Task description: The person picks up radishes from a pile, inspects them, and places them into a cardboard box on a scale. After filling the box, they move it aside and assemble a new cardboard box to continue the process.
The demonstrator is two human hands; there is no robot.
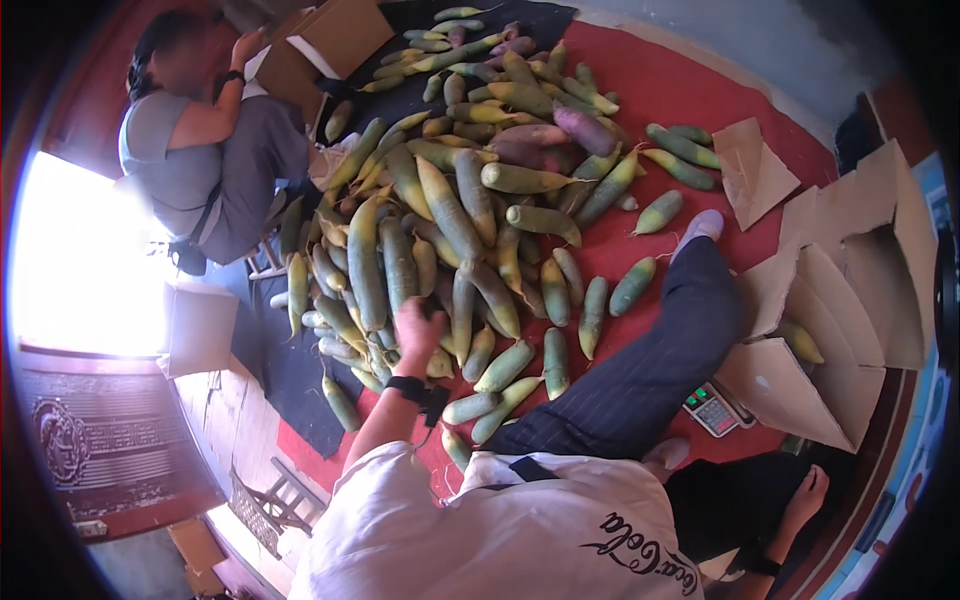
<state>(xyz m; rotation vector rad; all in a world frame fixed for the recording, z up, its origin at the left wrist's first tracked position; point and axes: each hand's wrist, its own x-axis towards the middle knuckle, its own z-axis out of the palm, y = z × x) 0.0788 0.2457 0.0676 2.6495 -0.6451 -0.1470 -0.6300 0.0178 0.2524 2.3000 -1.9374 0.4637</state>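
Observation:
My left hand (418, 332) is at the near side of a large heap of green radishes, by the lower end of a long dark-green radish (397, 262). Its thumb stands apart from the fingers, which seem to touch that radish without closing round it. Another long green radish (366, 270) lies just left of it, and a paler-tipped one (448, 210) sits higher on the pile. Far to the right, my right hand (806, 496) rests on my dark-clothed knee, holding nothing, with its fingers stretched out.
Several loose radishes (590, 318) lie on the red cloth (690, 90) near my leg. A digital scale (712, 411) and an opened cardboard box (815, 300) with a radish inside stand right. Across the heap, a seated person (190, 150) is beside another cardboard box (340, 38).

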